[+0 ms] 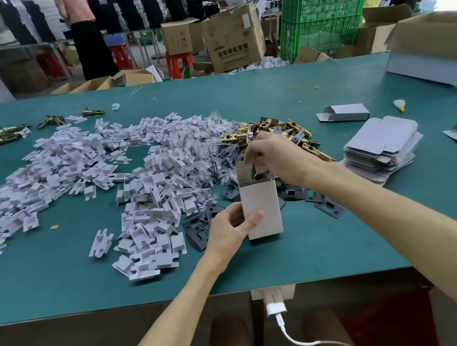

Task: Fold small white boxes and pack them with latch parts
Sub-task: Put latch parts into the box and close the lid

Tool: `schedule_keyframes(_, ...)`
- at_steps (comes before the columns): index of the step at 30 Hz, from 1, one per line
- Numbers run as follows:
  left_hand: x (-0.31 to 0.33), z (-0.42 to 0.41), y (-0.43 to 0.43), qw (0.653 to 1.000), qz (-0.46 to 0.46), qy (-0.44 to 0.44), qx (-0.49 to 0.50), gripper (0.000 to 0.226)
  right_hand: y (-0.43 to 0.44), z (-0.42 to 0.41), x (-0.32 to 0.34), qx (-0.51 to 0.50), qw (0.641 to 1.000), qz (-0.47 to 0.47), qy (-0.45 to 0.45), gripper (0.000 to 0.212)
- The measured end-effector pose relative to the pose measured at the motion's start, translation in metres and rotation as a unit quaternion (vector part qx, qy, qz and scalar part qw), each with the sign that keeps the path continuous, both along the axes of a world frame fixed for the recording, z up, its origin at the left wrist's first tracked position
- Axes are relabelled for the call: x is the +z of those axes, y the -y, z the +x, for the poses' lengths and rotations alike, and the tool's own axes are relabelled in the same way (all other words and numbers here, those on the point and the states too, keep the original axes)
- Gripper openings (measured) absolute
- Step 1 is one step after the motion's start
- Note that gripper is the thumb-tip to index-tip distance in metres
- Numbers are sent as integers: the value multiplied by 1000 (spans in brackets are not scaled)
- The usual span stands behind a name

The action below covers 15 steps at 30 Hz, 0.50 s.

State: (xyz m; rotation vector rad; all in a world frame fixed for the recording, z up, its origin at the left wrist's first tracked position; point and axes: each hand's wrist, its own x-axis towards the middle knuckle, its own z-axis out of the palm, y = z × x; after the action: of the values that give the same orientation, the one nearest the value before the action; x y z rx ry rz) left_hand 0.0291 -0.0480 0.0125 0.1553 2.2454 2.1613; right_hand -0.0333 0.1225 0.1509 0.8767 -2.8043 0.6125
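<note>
Left hand (229,230) grips white box (261,211), right hand (275,156) latch part (257,172), over green table (336,248).

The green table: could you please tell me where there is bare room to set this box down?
Bare mat lies along the near edge, right of the box below the flat stack, and along the far edge. Crowded: the white inserts, brass latches, dark plates.

— Where's the left grip (227,229)?
— Near centre, on a bare left forearm (167,324) rising from the near edge. Its thumb lies across the front of a small white cardboard box (260,206), fingers wrapped behind.
— And the right grip (275,157)?
— Just beyond and above, wrist bent down, right forearm (405,211) entering from the near right. Its fingertips bunch downward, pinching a small dark metal part (258,170).
</note>
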Motion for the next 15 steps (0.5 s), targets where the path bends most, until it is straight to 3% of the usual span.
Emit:
schedule_keyframes(6,-1,0,1,1000,3,0,-9,33,7,6,-13,40,997,-6,-65,15)
schedule_keyframes(15,-3,-2,2,1000,2,3,-4,37,5,13,-13,40,997,35,-56,15)
